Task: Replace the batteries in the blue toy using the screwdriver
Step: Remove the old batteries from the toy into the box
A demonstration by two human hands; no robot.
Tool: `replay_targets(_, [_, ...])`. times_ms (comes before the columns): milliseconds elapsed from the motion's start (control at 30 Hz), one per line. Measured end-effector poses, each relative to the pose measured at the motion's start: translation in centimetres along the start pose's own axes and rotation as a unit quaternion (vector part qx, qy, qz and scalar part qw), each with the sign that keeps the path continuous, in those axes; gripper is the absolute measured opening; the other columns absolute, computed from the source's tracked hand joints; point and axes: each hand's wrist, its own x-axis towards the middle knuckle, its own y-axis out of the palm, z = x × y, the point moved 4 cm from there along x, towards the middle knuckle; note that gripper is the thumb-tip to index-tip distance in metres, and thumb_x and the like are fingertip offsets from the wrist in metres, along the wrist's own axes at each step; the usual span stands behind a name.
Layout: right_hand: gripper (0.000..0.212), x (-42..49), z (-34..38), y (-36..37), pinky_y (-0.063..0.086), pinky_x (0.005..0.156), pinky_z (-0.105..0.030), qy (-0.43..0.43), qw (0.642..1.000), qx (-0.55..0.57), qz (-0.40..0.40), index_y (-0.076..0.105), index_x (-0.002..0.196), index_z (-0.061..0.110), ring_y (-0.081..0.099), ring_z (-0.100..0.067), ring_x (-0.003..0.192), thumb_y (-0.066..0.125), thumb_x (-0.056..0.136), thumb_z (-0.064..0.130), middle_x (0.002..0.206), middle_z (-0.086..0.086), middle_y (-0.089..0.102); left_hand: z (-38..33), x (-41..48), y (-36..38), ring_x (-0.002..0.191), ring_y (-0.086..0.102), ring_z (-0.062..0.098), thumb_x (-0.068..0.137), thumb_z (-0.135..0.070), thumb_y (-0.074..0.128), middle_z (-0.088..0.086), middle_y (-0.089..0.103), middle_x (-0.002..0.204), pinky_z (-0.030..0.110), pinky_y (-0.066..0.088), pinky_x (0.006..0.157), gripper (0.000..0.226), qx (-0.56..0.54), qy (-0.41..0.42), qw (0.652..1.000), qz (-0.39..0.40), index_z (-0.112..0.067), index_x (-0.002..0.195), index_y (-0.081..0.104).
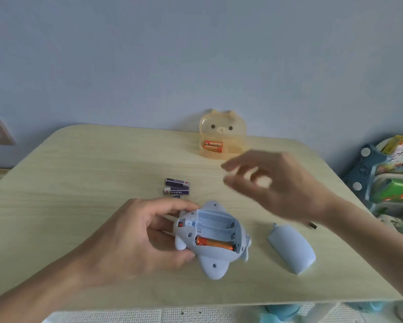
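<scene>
Our left hand [137,238] grips the toy [209,259] by its left end, nearer to us than our raised right hand [282,185], whose blurred fingers hang loose. The toy lies belly-up, long axis left to right. Its smooth plastic bay is open, with one glossy orange battery [215,244] in the nearest slot. The curved cover [291,248] lies below our right wrist.

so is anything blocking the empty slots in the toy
Nothing visible. The cover lies on the table right of the toy, the two far slots are bare, and the left hand grips only the toy's end. One orange battery fills the near slot.
</scene>
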Motion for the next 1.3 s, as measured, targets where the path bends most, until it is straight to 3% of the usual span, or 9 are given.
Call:
replay_targets(100, [0.083, -6.1, 0.5, 0.3, 0.056, 0.095, -0.023, 0.045, 0.99, 0.058, 0.122, 0.056, 0.139, 0.045, 0.067, 0.0, 0.116, 0.081, 0.065, 0.073, 0.123, 0.024, 0.07, -0.3, -0.1, 0.0, 0.095, 0.082, 0.02, 0.07, -0.003, 0.097, -0.001, 0.08, 0.119, 0.027, 0.064, 0.084, 0.064, -0.019, 0.018, 0.999, -0.03, -0.041, 0.115, 0.076])
replay_targets(300, [0.102, -8.9, 0.0, 2.2, 0.061, 0.095, -0.038, 0.062, 0.971, 0.201, 0.117, 0.04, 0.153, 0.042, 0.077, -0.019, 0.094, 0.096, 0.072, 0.019, 0.127, 0.009, 0.074, -1.3, -0.2, 1.5, 0.09, 0.082, 0.024, 0.069, 0.001, 0.094, 0.002, 0.08, 0.117, 0.024, 0.063, 0.08, 0.061, -0.05, 0.041, 0.998, -0.026, -0.036, 0.114, 0.075])
replay_targets(400, [0.088, -9.2, -0.1, 2.6, 0.058, 0.104, -0.043, 0.086, 0.953, 0.269, 0.112, 0.049, 0.15, 0.029, 0.075, -0.019, 0.116, 0.089, 0.077, 0.002, 0.13, 0.003, 0.075, -1.7, -0.2, 2.1, 0.099, 0.08, 0.02, 0.07, -0.015, 0.097, -0.003, 0.078, 0.12, 0.032, 0.063, 0.088, 0.063, 0.011, 0.051, 0.999, 0.003, -0.043, 0.118, 0.069])
replay_targets(567, [0.081, -9.2, -0.2, 2.8, 0.058, 0.102, -0.029, 0.107, 0.946, 0.273, 0.138, 0.056, 0.145, 0.026, 0.073, -0.013, 0.119, 0.087, 0.078, -0.004, 0.126, 0.006, 0.078, -3.8, -0.5, 2.4, 0.132, 0.056, 0.012, 0.076, -0.043, 0.087, -0.019, 0.048, 0.144, 0.019, 0.045, 0.103, 0.062, 0.234, 0.168, 0.956, 0.061, -0.051, 0.128, 0.054])
replay_targets(700, [0.08, -8.8, 0.4, 2.6, 0.057, 0.101, -0.027, 0.101, 0.943, 0.276, 0.154, 0.054, 0.148, 0.023, 0.074, -0.013, 0.118, 0.086, 0.08, -0.004, 0.126, 0.005, 0.078, -5.1, -0.5, 3.4, 0.123, 0.046, -0.009, 0.082, -0.039, 0.078, -0.029, 0.029, 0.14, 0.012, 0.045, 0.097, 0.052, 0.308, 0.194, 0.923, 0.125, -0.058, 0.123, 0.053])
replay_targets(833, [0.072, -8.6, 1.0, 2.7, 0.055, 0.108, -0.042, 0.09, 0.938, 0.291, 0.166, 0.059, 0.146, 0.022, 0.073, -0.024, 0.122, 0.084, 0.083, -0.003, 0.127, -0.003, 0.078, -5.5, -0.7, 4.3, 0.116, 0.035, -0.02, 0.079, -0.047, 0.078, -0.029, 0.018, 0.136, 0.01, 0.048, 0.086, 0.056, 0.331, 0.18, 0.91, 0.175, -0.065, 0.122, 0.047])
replay_targets(1000, [0.072, -8.6, 1.3, 2.9, 0.056, 0.108, -0.042, 0.096, 0.937, 0.286, 0.175, 0.059, 0.146, 0.022, 0.074, -0.021, 0.119, 0.085, 0.083, -0.001, 0.125, -0.001, 0.078, -5.0, -0.2, 4.9, 0.11, 0.035, -0.022, 0.076, -0.048, 0.081, -0.025, 0.017, 0.132, 0.002, 0.044, 0.069, 0.053, 0.341, 0.198, 0.903, 0.173, -0.059, 0.116, 0.049])
replay_targets(1133, [0.063, -8.3, 1.4, 3.1, 0.055, 0.108, -0.046, 0.094, 0.935, 0.291, 0.182, 0.063, 0.141, 0.017, 0.074, -0.025, 0.118, 0.084, 0.084, 0.001, 0.125, -0.004, 0.079, -4.4, 0.7, 5.0, 0.109, 0.036, -0.022, 0.075, -0.04, 0.083, -0.021, 0.022, 0.126, -0.006, 0.036, 0.077, 0.047, 0.325, 0.227, 0.905, 0.157, -0.05, 0.111, 0.053])
replay_targets(1300, [0.056, -8.2, 1.5, 3.2, 0.059, 0.098, -0.03, 0.095, 0.937, 0.284, 0.182, 0.068, 0.134, 0.016, 0.077, -0.019, 0.109, 0.084, 0.084, 0.0, 0.118, -0.004, 0.081, -4.1, 1.0, 4.9, 0.106, 0.041, -0.019, 0.075, -0.038, 0.083, -0.017, 0.024, 0.126, -0.002, 0.038, 0.078, 0.048, 0.301, 0.225, 0.914, 0.152, -0.048, 0.108, 0.049])
